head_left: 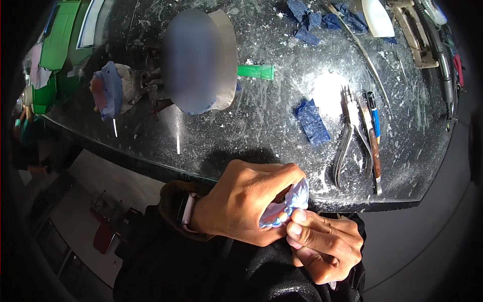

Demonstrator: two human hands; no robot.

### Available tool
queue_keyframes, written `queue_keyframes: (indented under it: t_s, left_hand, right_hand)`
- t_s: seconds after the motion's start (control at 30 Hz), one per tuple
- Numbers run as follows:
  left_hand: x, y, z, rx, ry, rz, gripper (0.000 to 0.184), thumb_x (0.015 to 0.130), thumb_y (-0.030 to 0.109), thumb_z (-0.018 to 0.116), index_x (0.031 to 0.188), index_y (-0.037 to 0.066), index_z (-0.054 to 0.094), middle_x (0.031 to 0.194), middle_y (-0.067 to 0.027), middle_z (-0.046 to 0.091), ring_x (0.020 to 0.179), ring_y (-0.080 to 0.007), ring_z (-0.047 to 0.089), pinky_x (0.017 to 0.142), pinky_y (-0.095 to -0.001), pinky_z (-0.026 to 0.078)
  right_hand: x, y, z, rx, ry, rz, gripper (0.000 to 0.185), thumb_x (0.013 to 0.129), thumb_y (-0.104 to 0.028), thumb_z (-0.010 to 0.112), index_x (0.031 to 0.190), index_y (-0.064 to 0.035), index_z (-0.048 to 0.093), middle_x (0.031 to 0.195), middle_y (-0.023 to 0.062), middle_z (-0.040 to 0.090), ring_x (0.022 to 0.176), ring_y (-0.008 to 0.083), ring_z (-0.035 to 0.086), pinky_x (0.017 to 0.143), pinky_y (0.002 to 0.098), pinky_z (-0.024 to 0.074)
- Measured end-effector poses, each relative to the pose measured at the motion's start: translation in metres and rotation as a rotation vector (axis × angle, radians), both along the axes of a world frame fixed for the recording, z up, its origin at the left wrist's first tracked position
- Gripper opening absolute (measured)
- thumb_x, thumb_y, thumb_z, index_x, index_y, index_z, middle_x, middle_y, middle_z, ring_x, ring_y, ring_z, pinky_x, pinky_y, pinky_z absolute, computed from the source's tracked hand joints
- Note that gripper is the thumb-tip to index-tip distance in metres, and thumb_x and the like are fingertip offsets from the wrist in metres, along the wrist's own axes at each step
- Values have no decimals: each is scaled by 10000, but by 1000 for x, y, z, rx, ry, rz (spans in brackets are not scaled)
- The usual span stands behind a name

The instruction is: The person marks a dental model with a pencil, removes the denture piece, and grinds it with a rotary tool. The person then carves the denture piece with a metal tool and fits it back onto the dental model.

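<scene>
My left hand (246,201), with a watch on its wrist, is wrapped round a bluish-pink dental arch (298,194) with a row of teeth along its edge. The arch is held just off the table's near edge. My right hand (327,244) is closed, its thumb and fingertips pinched at the arch's lower rim. Whether a small piece sits between those fingertips is hidden. A pale tip (332,285) shows under the right hand, too small to name.
On the dusty black table (282,121) lie pliers (349,128), a wooden-handled knife (375,148), a blue pen (374,118) and a blue wax piece (313,123). A dental cast on an articulator (113,90), a green strip (256,71) and a white bottle (378,17) stand farther back.
</scene>
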State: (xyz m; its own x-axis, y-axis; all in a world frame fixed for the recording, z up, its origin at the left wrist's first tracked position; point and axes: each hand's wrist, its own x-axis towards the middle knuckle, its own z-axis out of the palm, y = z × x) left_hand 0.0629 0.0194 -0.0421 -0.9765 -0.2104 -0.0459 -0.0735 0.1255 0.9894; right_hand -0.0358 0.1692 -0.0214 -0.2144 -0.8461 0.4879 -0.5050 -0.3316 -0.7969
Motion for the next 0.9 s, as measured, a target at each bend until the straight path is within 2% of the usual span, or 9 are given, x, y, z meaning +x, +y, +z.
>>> queue_keyframes:
  t_s: [0.07, 0.13, 0.23, 0.33, 0.4, 0.47, 0.5, 0.77, 0.9]
  left_hand:
    - [-2, 2, -2, -33, 36, 47, 189, 660, 66, 698, 766, 10, 552, 581, -45, 517, 441, -105, 526, 398, -227, 378]
    - [-2, 1, -1, -30, 23, 34, 186, 662, 72, 693, 766, 11, 551, 575, -45, 513, 436, -107, 522, 397, -229, 377]
    - [-2, 0, 0, -11, 13, 35, 188, 661, 73, 690, 769, 11, 549, 577, -46, 513, 438, -107, 520, 398, -230, 377]
    - [-3, 1, 1, -13, 17, 63, 191, 670, 80, 692, 769, 8, 546, 589, -45, 517, 448, -102, 523, 400, -228, 378]
    - [-3, 2, 0, -19, 14, 77, 197, 684, 94, 696, 770, 2, 545, 598, -47, 522, 459, -100, 528, 404, -226, 383]
    - [-3, 3, -1, -17, 5, 76, 211, 701, 114, 702, 773, -5, 544, 608, -51, 528, 471, -98, 535, 410, -225, 393]
    - [-3, 3, -2, -20, 16, 82, 218, 706, 123, 704, 773, -9, 543, 608, -54, 528, 473, -100, 536, 411, -225, 396]
    - [-5, 2, 0, -54, 26, 98, 262, 717, 154, 717, 769, -25, 534, 607, -62, 522, 472, -102, 541, 413, -225, 407]
    - [-5, 5, 1, -75, -8, 110, 273, 688, 134, 735, 778, -23, 530, 607, -59, 526, 471, -96, 543, 413, -219, 401]
  right_hand:
    - [0, 0, 0, -3, -52, -11, 221, 618, 33, 693, 641, 9, 475, 859, 289, 606, 795, 356, 649, 579, 354, 583]
    - [5, -3, -3, -27, -120, -67, 188, 613, 68, 680, 670, 25, 506, 879, 296, 600, 795, 348, 651, 569, 349, 584]
    - [8, -4, -3, 16, -251, -137, 343, 557, 122, 655, 475, -26, 357, 830, 225, 642, 826, 315, 655, 662, 375, 581]
    - [7, -2, 0, 55, -368, -112, 284, 611, 125, 647, 532, -6, 408, 867, 266, 622, 842, 358, 641, 654, 407, 580]
    - [5, 3, -10, -47, -274, -27, 336, 652, 138, 646, 974, 140, 550, 1046, 321, 548, 900, 362, 621, 636, 346, 580]
    - [1, 5, 4, 156, -292, 4, 351, 653, 113, 653, 988, 148, 557, 1039, 298, 567, 941, 353, 608, 729, 391, 550]
    - [-1, 7, 12, 296, -300, 26, 337, 651, 106, 654, 973, 151, 566, 1027, 289, 577, 939, 346, 611, 755, 400, 539]
    - [15, 2, 3, 100, -123, -120, 136, 668, 89, 650, 761, 123, 556, 893, 283, 604, 891, 382, 619, 745, 439, 536]
    - [12, -1, 2, 33, -83, -130, 228, 686, 28, 684, 648, 59, 461, 857, 294, 600, 864, 394, 624, 695, 440, 550]
